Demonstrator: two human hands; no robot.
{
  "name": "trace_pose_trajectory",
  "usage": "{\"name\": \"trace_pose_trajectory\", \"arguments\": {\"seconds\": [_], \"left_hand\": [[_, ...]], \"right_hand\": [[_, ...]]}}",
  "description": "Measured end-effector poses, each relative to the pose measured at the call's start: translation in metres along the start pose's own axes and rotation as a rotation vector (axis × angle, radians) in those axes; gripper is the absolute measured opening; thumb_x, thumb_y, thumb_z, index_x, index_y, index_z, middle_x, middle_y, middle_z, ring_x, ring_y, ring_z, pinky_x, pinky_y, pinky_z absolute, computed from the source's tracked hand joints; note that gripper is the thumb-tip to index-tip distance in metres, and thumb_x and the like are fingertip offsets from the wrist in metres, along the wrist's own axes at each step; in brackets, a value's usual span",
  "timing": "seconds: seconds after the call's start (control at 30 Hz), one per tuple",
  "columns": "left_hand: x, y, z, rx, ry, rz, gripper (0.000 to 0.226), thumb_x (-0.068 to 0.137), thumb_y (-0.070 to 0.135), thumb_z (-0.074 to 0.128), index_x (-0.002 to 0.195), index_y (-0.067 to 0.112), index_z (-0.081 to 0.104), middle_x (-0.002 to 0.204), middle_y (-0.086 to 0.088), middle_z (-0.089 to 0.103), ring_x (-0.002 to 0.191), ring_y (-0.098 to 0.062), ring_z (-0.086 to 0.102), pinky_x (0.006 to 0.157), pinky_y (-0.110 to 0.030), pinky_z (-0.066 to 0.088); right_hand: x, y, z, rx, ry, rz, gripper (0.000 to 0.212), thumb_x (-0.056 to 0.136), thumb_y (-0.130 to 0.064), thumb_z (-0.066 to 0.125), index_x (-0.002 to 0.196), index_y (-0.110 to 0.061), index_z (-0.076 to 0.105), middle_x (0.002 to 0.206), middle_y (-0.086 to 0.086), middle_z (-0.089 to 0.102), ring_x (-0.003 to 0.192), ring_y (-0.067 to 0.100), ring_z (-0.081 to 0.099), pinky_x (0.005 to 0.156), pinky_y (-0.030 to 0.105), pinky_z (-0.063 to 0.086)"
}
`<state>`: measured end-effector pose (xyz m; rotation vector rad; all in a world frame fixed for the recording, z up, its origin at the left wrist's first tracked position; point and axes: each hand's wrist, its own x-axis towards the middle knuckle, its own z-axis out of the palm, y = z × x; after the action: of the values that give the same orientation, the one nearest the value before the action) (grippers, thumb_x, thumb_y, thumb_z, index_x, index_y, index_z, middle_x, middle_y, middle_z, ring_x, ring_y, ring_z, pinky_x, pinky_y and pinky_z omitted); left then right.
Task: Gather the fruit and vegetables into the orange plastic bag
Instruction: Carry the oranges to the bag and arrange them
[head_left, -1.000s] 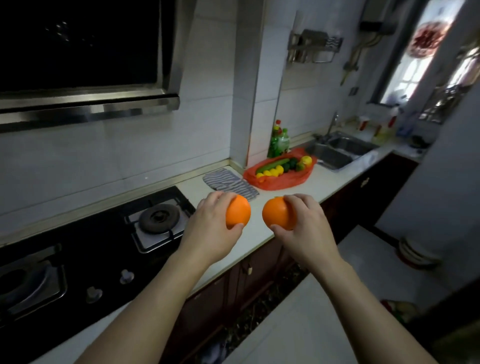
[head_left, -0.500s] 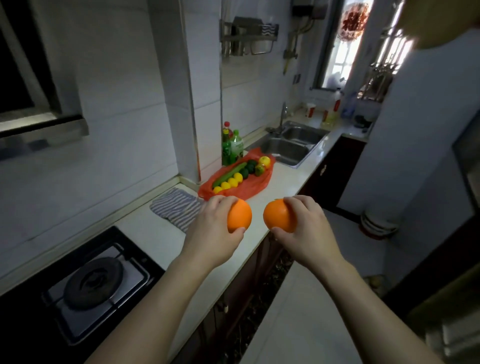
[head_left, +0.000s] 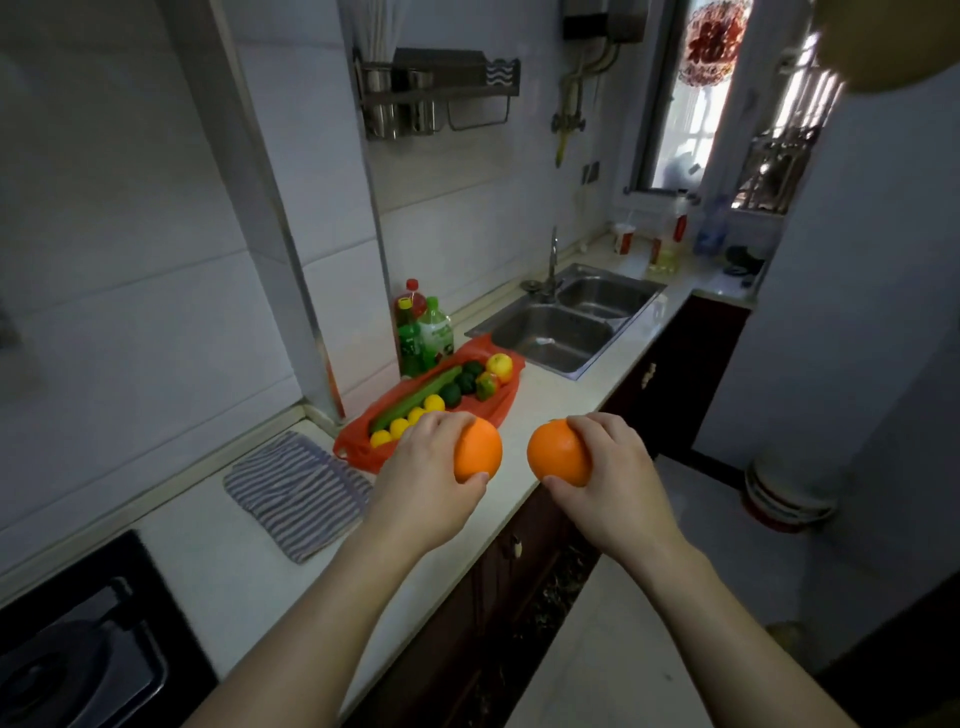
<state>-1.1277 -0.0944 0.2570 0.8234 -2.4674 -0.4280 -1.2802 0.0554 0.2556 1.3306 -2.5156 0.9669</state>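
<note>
The first orange (head_left: 479, 449) and second orange (head_left: 557, 451) are bright orange. The bag (head_left: 358, 451) is orange-red, holding yellow lemons (head_left: 399, 427) and a green cucumber (head_left: 421, 397). The cloth (head_left: 293, 491) has blue-grey and white stripes. The tabletop (head_left: 218, 551) is white, the cabinets (head_left: 675, 395) dark brown. The sink (head_left: 550, 338) is silver-grey.

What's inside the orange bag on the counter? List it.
A cucumber, yellow lemons, dark green fruits, a yellow apple. The left hand hides the near end of the bag.
</note>
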Motion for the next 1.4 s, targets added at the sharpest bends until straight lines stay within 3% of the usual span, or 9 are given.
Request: {"name": "trace_pose_trajectory", "arguments": {"seconds": [0.43,0.8,1.1,1.4], "left_hand": [[0.089,0.033,0.058,0.013,0.062,-0.161,0.067,0.077,0.048,0.07,0.135,0.039,0.038,0.135,0.013,0.041,0.118,-0.014,0.046,0.086,-0.035,0.049],[0.157,-0.045,0.09,0.055,0.133,-0.369,0.063,0.074,0.05,0.067,0.13,0.039,0.041,0.131,0.011,0.047,0.115,-0.016,0.049,0.079,-0.034,0.046],[0.241,-0.118,0.142,0.007,0.128,-0.485,0.063,0.076,0.043,0.071,0.132,0.031,0.046,0.133,0.005,0.051,0.118,-0.018,0.05,0.09,-0.033,0.042],[0.283,-0.15,0.176,-0.012,0.06,-0.583,0.063,0.078,0.04,0.072,0.134,0.026,0.045,0.135,0.001,0.05,0.121,-0.021,0.048,0.096,-0.035,0.042]], "right_hand": [[0.107,0.091,0.006,0.044,-0.109,-0.121,0.07,0.071,-0.045,0.073,0.132,-0.028,0.044,0.131,-0.009,0.042,0.115,0.013,0.041,0.087,0.024,0.033],[0.217,0.09,0.091,0.006,-0.254,-0.293,0.07,0.074,-0.052,0.067,0.134,-0.029,0.041,0.129,-0.008,0.043,0.112,0.014,0.044,0.085,0.028,0.039],[0.317,0.1,0.174,-0.011,-0.389,-0.301,0.067,0.076,-0.053,0.066,0.135,-0.031,0.04,0.134,-0.008,0.043,0.112,0.016,0.049,0.084,0.033,0.047],[0.371,0.112,0.233,0.048,-0.502,-0.348,0.059,0.077,-0.049,0.07,0.127,-0.028,0.046,0.129,-0.006,0.048,0.1,0.012,0.05,0.072,0.025,0.037]]}}
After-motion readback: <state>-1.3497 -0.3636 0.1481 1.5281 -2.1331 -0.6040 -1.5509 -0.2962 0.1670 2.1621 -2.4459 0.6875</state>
